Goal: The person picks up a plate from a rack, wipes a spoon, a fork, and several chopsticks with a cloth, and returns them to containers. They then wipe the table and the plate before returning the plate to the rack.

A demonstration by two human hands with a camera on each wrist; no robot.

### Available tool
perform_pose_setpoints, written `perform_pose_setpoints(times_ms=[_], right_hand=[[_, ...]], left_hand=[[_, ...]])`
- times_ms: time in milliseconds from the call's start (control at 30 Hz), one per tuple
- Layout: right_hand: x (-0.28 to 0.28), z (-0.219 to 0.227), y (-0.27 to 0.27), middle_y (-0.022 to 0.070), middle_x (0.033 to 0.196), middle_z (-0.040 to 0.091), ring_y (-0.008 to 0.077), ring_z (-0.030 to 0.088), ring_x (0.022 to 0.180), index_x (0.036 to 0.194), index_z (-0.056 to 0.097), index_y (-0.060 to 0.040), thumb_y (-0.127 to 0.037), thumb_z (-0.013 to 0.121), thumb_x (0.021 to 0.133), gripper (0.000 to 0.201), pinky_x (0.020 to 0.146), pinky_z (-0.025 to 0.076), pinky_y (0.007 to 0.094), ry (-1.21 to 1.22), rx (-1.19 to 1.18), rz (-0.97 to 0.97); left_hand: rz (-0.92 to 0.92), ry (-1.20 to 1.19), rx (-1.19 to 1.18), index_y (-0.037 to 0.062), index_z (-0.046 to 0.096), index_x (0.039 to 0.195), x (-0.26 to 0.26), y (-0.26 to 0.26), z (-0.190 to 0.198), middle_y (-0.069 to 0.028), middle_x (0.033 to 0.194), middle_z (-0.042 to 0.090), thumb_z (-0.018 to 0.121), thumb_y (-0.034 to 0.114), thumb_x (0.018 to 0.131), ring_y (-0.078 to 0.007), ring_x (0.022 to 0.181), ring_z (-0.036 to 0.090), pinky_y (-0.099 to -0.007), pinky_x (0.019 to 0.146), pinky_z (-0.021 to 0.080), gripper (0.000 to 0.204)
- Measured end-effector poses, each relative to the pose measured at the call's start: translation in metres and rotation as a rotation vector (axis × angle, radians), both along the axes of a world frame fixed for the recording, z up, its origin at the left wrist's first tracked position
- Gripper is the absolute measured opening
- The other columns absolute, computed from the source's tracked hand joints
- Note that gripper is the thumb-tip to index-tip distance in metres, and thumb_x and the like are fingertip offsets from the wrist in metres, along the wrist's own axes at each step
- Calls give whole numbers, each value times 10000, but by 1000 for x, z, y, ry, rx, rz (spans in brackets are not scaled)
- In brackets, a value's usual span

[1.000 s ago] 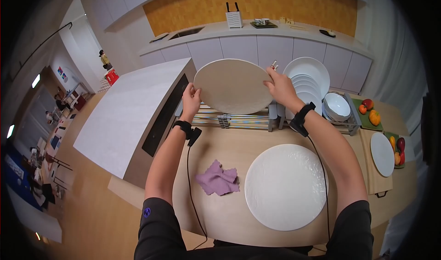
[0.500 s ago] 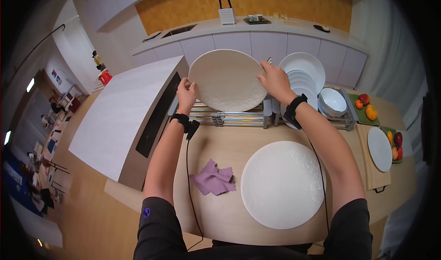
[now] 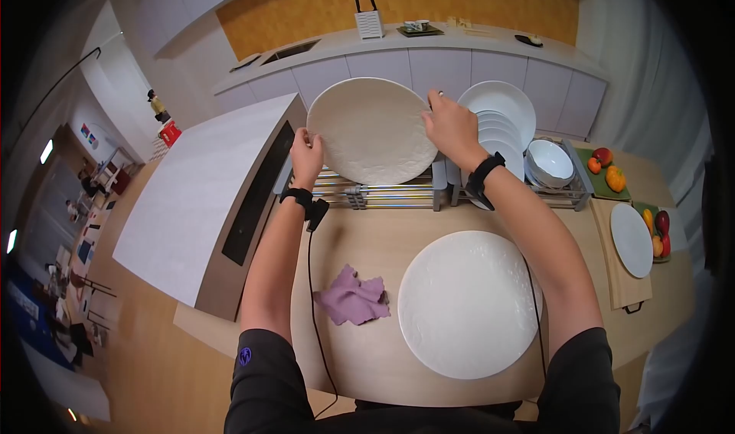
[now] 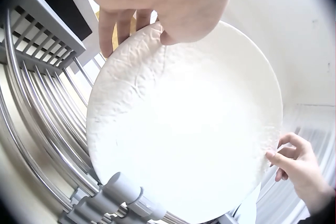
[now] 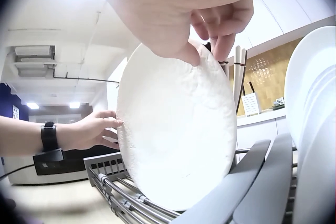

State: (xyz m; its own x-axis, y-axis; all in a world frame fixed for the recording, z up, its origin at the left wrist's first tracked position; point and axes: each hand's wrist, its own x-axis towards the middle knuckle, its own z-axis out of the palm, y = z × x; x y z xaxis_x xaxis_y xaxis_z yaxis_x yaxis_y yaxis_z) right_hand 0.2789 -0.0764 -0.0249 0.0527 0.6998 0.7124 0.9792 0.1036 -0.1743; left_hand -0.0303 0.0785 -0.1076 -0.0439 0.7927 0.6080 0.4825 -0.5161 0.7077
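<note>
A large round white plate (image 3: 374, 131) with a textured rim stands steeply tilted at the metal dish rack (image 3: 398, 197), its lower edge over the front bars. My left hand (image 3: 308, 158) pinches its left rim, thumb on the near face and fingers behind, as the left wrist view shows. At the upper right rim, my right hand (image 3: 457, 134) pinches the plate between thumb and fingers. Another large white plate (image 3: 469, 304) lies flat on the table below, with a crumpled purple cloth (image 3: 354, 296) to its left.
White plates (image 3: 505, 116) and stacked bowls (image 3: 550, 164) fill the rack's right part. Light sticks (image 5: 239, 71) stand behind the held plate. Farther right are a cutting board (image 3: 628, 292) with an oval plate (image 3: 632, 240) and trays of produce (image 3: 615, 180). A large white-topped box (image 3: 207, 196) stands left.
The held plate has tipped more upright, showing more of its face. Both hands keep their hold on its rim. The head view has shifted slightly.
</note>
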Motion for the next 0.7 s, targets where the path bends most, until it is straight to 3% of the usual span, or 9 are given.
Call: perform_pose_setpoints(times_ms=[200,700], right_hand=[[2,0,-1,184,908,713,410,714,820,1134,599,-93,-176,687,897,266,695,578,503,42,-25,33],[6,-5,18,209,942,740,421,709,895,1182,632,-101,-222,730,873,346,786,561,497,309,-95,81]], left_hand=[[-9,2,28,-21,600,1199,0,9,-8,-220,1023,715,673,147,927,-356,958,708,-428,853,539,328],[-37,35,-33,-51,565,1193,4,9,2,-273,1096,697,704,160,869,-408,1046,685,-445,911,521,411]])
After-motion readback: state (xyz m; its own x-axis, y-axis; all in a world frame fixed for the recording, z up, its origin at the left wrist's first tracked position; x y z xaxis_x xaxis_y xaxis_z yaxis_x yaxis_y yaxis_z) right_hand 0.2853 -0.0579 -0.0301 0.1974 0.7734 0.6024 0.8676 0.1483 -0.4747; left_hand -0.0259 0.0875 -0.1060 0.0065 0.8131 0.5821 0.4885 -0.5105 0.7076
